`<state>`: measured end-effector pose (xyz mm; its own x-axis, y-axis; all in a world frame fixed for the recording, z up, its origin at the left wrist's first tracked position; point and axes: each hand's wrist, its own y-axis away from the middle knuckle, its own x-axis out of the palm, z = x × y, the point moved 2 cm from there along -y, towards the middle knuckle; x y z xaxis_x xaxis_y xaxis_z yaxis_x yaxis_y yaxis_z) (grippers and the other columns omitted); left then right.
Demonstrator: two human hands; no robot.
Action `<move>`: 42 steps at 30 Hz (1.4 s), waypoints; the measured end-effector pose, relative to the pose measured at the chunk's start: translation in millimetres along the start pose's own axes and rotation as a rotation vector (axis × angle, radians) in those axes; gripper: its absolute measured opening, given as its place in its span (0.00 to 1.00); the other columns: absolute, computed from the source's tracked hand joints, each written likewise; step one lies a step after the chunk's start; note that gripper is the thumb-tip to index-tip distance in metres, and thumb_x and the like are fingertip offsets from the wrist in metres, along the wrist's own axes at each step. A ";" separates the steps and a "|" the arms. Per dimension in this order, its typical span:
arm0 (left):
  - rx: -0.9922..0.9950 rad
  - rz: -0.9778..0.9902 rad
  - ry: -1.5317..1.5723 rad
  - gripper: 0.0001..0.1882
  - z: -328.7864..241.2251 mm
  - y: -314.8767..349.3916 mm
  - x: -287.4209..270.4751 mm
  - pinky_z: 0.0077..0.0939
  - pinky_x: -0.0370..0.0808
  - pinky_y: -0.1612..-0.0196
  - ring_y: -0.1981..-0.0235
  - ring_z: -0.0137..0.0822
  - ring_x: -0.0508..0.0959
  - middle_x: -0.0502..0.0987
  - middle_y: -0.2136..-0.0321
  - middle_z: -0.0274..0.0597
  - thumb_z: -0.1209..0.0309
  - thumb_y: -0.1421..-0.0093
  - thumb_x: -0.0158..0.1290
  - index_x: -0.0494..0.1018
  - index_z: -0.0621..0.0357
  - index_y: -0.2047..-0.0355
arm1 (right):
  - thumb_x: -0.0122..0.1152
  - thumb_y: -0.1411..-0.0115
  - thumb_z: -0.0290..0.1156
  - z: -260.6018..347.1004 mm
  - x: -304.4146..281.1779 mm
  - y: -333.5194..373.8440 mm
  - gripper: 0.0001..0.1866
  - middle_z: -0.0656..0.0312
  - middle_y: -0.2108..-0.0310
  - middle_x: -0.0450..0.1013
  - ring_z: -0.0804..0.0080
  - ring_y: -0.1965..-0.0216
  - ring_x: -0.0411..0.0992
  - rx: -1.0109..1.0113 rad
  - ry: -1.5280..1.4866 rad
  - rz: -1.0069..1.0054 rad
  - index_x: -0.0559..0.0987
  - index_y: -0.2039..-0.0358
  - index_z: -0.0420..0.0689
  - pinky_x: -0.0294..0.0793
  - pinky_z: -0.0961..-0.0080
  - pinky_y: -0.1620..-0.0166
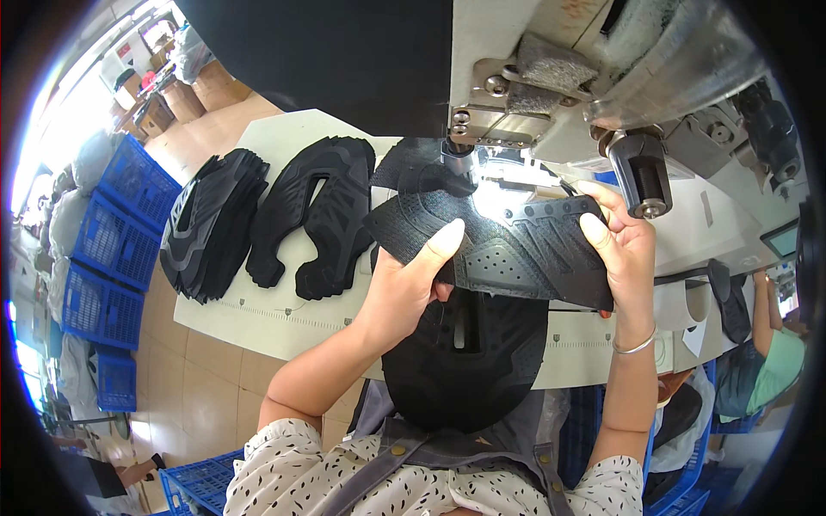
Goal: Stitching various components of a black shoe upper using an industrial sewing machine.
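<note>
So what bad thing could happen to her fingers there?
The left hand and right hand both hold the black shoe upper right under the sewing machine head, so fingertips could stray close to the needle. The piece is bent upward, so it might slip and stitch crooked.

Above the held black shoe upper (508,245), passage is blocked by the sewing machine head (551,95) and its black knob (641,176). On the left, the table (258,322) is occupied by two stacks of uppers (215,224) (318,215); bare table remains along the near edge.
</note>
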<state>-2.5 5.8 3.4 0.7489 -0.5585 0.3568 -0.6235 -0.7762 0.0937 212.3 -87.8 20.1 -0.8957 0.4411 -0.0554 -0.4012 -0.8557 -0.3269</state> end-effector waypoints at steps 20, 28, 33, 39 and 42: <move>0.100 -0.072 -0.100 0.09 -3.8 -7.7 -1.7 0.11 0.64 0.84 0.81 0.18 0.68 0.72 0.75 0.29 0.65 0.43 0.51 0.71 0.56 0.67 | 0.54 0.46 0.20 -4.2 4.4 -1.2 0.15 0.63 0.67 0.73 0.84 0.66 0.70 -0.033 -0.039 -0.047 0.72 0.56 0.36 0.68 0.87 0.60; 0.111 -0.062 -0.102 0.09 -4.2 -10.4 -0.7 0.11 0.64 0.84 0.80 0.18 0.68 0.72 0.75 0.29 0.66 0.43 0.51 0.71 0.56 0.66 | 0.54 0.45 0.21 -5.1 4.2 -2.6 0.15 0.63 0.67 0.74 0.84 0.66 0.70 -0.028 -0.067 -0.029 0.72 0.56 0.36 0.69 0.86 0.60; 0.107 -0.060 -0.063 0.08 -5.0 -13.4 -4.7 0.11 0.64 0.85 0.81 0.18 0.69 0.72 0.74 0.29 0.66 0.43 0.52 0.71 0.56 0.65 | 0.54 0.45 0.20 -1.9 7.8 0.7 0.15 0.62 0.66 0.74 0.84 0.66 0.70 -0.025 -0.073 -0.028 0.71 0.55 0.36 0.69 0.87 0.60; 0.111 -0.078 -0.084 0.11 -7.9 -16.3 -4.9 0.11 0.64 0.87 0.80 0.18 0.70 0.73 0.74 0.29 0.65 0.45 0.53 0.71 0.57 0.64 | 0.53 0.44 0.20 -5.4 8.6 4.2 0.14 0.62 0.67 0.74 0.84 0.66 0.70 -0.065 -0.047 -0.046 0.70 0.56 0.35 0.69 0.87 0.60; 0.149 -0.120 -0.167 0.12 -8.5 -16.0 -2.8 0.11 0.64 0.87 0.80 0.18 0.70 0.73 0.74 0.30 0.64 0.45 0.52 0.71 0.57 0.64 | 0.53 0.44 0.20 -2.9 9.0 3.0 0.14 0.62 0.67 0.74 0.83 0.66 0.70 -0.112 -0.027 -0.050 0.70 0.56 0.35 0.69 0.87 0.60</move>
<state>3.5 22.3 8.7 0.8498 -0.4909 0.1921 -0.4974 -0.8674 -0.0164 203.6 -85.6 15.8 -0.8806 0.4737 -0.0110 -0.4230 -0.7964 -0.4322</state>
